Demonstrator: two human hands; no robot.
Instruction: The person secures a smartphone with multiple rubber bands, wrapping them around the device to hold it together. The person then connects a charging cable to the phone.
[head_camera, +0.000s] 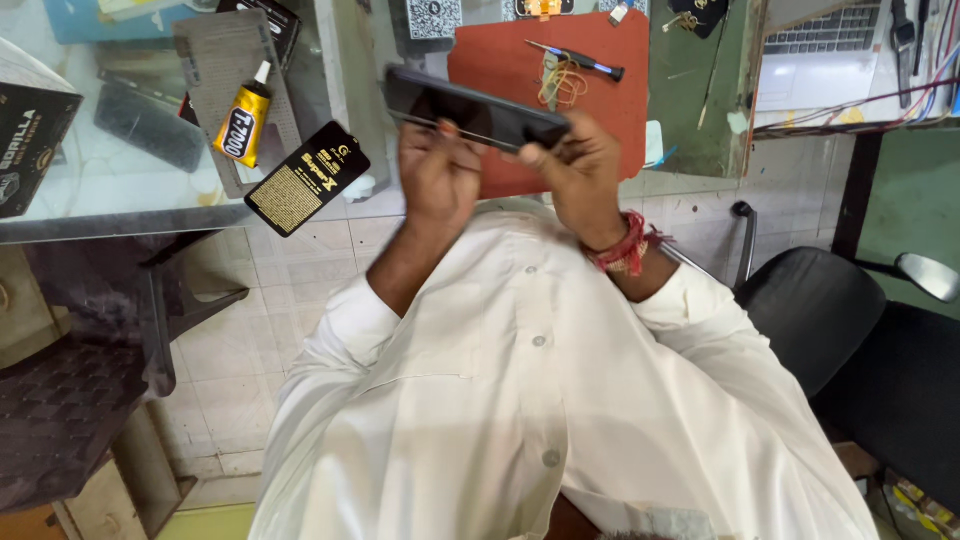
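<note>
Both of my hands hold a black smartphone (470, 108) up over the edge of the glass table (120, 225). The phone is tilted, its dark screen facing me, with the left end higher. My left hand (437, 175) grips it from below at the middle, fingertips on the lower edge. My right hand (578, 172), which has a red thread band at the wrist, grips the phone's right end. My white shirt fills the lower part of the view.
A red mat (600, 110) on the table carries a small screwdriver (580, 60) and rubber bands (560, 82). A yellow glue tube (243, 120), a black packet (307, 178) and a laptop (820, 50) lie around. A black chair (810, 300) stands right, a dark plastic chair (80, 370) left.
</note>
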